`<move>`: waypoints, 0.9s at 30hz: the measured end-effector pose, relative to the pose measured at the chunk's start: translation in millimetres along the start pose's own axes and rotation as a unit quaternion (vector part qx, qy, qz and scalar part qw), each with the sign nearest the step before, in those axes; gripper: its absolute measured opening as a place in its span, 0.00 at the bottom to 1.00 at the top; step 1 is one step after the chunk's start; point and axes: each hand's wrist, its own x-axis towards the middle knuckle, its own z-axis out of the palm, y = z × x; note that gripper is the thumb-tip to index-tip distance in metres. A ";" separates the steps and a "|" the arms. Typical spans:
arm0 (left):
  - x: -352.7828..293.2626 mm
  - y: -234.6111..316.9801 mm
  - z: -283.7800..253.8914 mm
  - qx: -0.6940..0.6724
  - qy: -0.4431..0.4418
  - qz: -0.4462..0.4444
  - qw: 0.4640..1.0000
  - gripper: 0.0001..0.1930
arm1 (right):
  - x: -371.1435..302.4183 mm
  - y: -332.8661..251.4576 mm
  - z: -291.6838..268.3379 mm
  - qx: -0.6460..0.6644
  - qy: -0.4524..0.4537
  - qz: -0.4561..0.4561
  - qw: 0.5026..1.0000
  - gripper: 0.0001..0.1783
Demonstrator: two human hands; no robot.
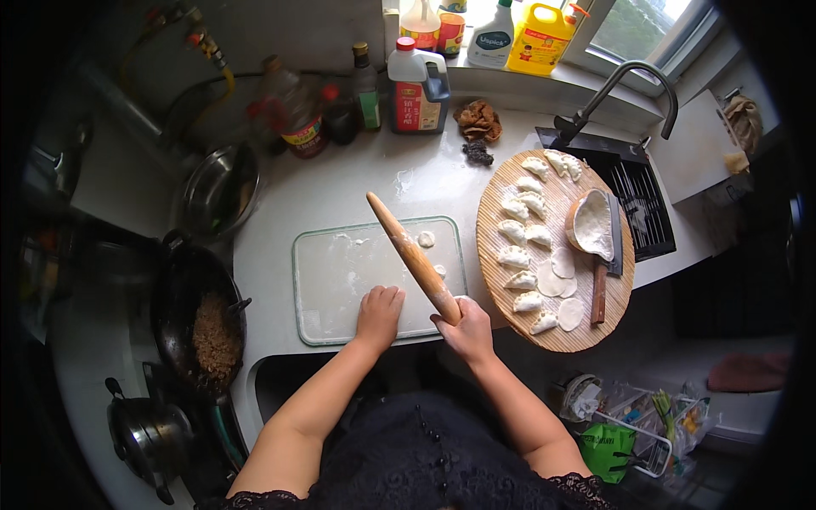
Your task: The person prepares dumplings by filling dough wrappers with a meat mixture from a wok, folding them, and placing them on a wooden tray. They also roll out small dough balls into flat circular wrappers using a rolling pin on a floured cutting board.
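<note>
In my right hand (467, 330) is a long tapered wooden rolling pin (415, 257), gripped near its lower end and slanting up to the left. My left hand (380, 316) lies palm down on the green-edged glass board (327, 285); whatever may be under the palm is hidden. Two small round dough pieces, one dough disc (426, 239) and another dough piece (439, 271), sit on the board by the rolling pin. Flour is scattered over the glass. Right of the board, a round slatted tray (493, 204) bears several folded dumplings (513, 230) and flat wrappers (557, 263).
A flour-filled bowl (592, 225) and a cleaver (600, 293) rest on the tray, beside the sink (642, 200). At left stand a wok (164, 297) with brown filling and a steel bowl (223, 183). Bottles, including a red-capped jug (418, 89), line the back.
</note>
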 end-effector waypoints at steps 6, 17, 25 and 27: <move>23.3 2.9 -11.2 -0.128 -0.059 -0.211 0.967 0.10 | 3.6 -2.5 7.8 0.015 -0.006 0.007 1.000 0.16; 1.8 6.6 -12.6 -0.049 0.131 0.014 0.990 0.13 | 9.9 16.6 17.8 -0.019 -0.019 0.033 0.999 0.17; -4.1 -7.9 11.1 0.012 0.044 0.017 0.999 0.20 | 13.4 24.7 22.4 -0.041 -0.046 0.028 0.998 0.18; -19.8 -17.0 4.2 0.049 0.029 0.053 0.997 0.23 | 14.4 29.0 20.8 -0.051 -0.059 0.010 0.997 0.19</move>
